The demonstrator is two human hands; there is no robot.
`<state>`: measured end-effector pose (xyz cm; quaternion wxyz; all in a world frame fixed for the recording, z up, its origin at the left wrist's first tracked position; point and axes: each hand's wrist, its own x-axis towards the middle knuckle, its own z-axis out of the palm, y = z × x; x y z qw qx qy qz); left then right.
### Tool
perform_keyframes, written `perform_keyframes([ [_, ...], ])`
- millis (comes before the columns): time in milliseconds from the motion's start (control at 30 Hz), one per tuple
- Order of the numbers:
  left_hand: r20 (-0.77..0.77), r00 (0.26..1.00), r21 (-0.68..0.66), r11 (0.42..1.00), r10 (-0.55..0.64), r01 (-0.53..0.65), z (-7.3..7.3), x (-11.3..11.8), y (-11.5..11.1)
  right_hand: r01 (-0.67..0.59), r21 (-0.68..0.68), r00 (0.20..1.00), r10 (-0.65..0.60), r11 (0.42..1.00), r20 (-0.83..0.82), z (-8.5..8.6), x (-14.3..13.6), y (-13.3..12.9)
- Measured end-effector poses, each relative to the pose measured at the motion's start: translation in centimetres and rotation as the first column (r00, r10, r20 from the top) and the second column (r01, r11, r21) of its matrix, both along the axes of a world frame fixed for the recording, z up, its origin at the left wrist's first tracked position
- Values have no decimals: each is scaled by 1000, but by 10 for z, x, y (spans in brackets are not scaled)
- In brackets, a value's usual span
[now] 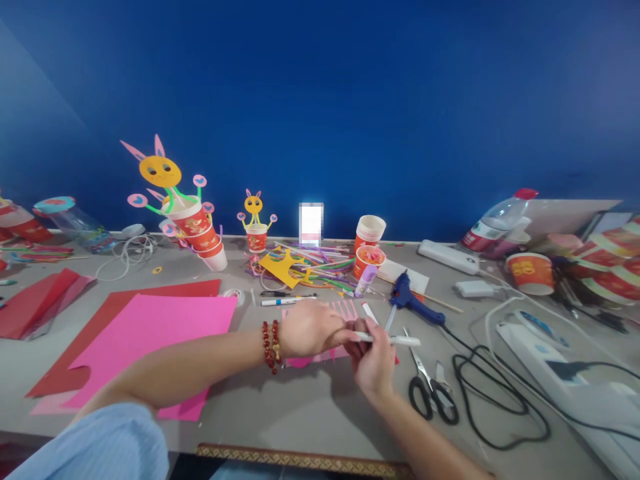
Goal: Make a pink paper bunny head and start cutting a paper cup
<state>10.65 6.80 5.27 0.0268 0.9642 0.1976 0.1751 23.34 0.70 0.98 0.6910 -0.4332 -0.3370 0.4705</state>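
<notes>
A white marker pen (404, 341) lies level in front of me, its capped-looking end pointing right. My right hand (374, 365) is closed round its middle. From the left, my left hand (311, 328), with red bead bracelets at the wrist, pinches at the pen's other end, where the fingers of both hands meet and hide the tip. Beneath the hands is a pink paper sheet (327, 355) with cut or drawn strips along its top. A blue-and-white marker (283, 301) and a black pen (274, 293) rest just beyond my left hand.
Pink sheets (155, 340) lie at left. Behind stand paper-cup rabbits (160, 172), straws (330, 263) and yellow paper scraps (280, 267). A blue glue gun (415, 303), black-handled scissors (425, 381), a looping black cable (493, 427) and a power strip (550, 380) occupy the right.
</notes>
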Motion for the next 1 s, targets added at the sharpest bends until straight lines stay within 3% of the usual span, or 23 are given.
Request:
perform_keyframes([
  [67,18,999,43,998,-44,43,2,-17,10,-106,20,984,102,994,148,0,2,0],
  [167,46,997,74,995,62,-65,5,-57,23,-270,10,901,249,963,355,2,3,0],
  [300,-42,916,19,917,399,-398,-2,-110,35,-186,29,900,159,982,405,7,5,3],
  [367,-79,901,23,905,426,-426,-11,-124,40,-133,61,896,94,989,434,6,5,4],
  [500,-98,902,25,907,421,-421,-25,-125,50,-133,132,827,37,982,561,-1,5,4],
  [700,-78,924,-10,927,373,-375,-34,-110,58,-140,102,767,43,985,640,-14,9,10],
  [1000,-59,918,2,919,393,-394,-44,-118,53,-280,79,685,141,957,715,-18,3,9],
])
